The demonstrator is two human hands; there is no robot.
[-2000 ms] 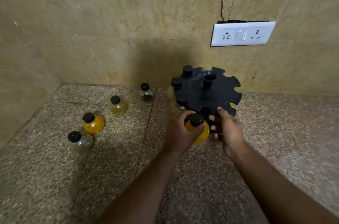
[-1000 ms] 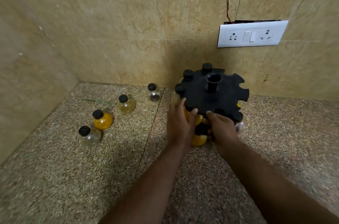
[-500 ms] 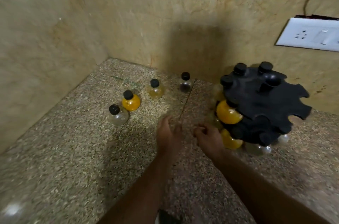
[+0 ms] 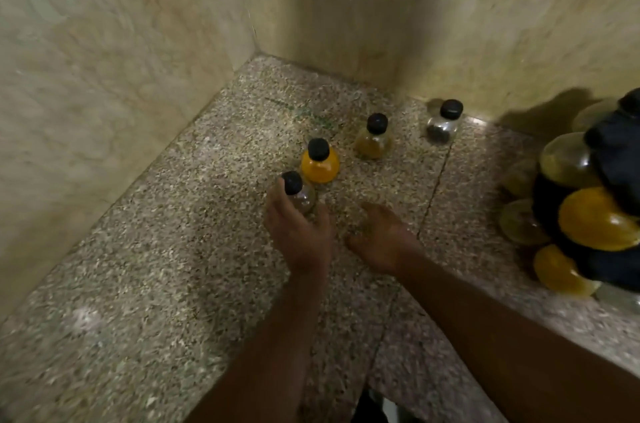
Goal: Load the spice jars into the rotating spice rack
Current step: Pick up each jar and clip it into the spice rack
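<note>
Four round, black-capped jars stand mid-frame on the speckled counter [image 4: 138, 284]. The left hand [image 4: 299, 232] spreads its grip around the clear jar [image 4: 298, 192]; the right hand [image 4: 384, 239] hovers open, empty.

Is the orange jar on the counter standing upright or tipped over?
Upright. The orange jar sits on its round base on the counter, with its black cap on top, closed.

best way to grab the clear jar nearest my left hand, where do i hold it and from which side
Grip the clear jar around its round belly just under the black cap, coming from the near side, where the left hand already is. It stands upright, and the orange jar sits close behind it, so the far side looks crowded. The narrow neck probably gives the fingers a stop for lifting.
</note>
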